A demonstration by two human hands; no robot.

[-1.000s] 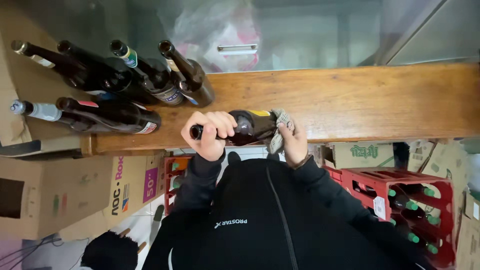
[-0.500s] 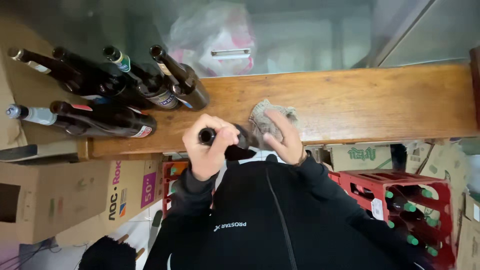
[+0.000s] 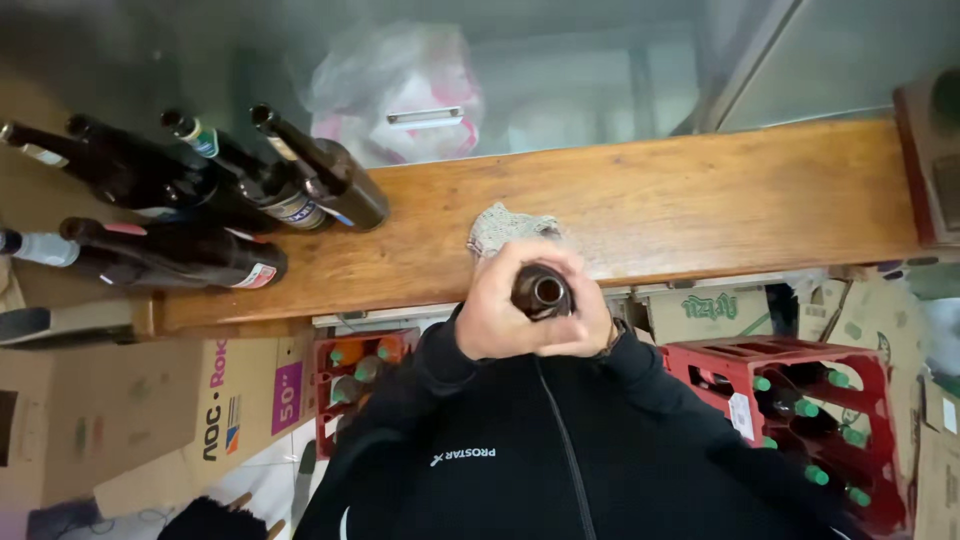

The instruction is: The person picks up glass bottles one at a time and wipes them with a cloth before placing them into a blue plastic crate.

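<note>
You hold a brown glass bottle (image 3: 540, 292) upright against your chest, mouth toward the camera, with both hands wrapped round its neck: your left hand (image 3: 500, 315) is closed over the near side, your right hand (image 3: 590, 325) is curled behind it, with a grey cloth (image 3: 505, 228) bunched just beyond your knuckles against the wooden counter (image 3: 700, 210). The risk, as I judge it, is slip: glass through a cloth-padded grip could twist loose and drop toward the red crate (image 3: 800, 400) below your right hand. A swing toward your left could also knock the dark bottles (image 3: 250, 190) lying on the counter past your left hand. The bottle looks dark amber, open-mouthed and uncapped; its body is hidden by your hands.
</note>
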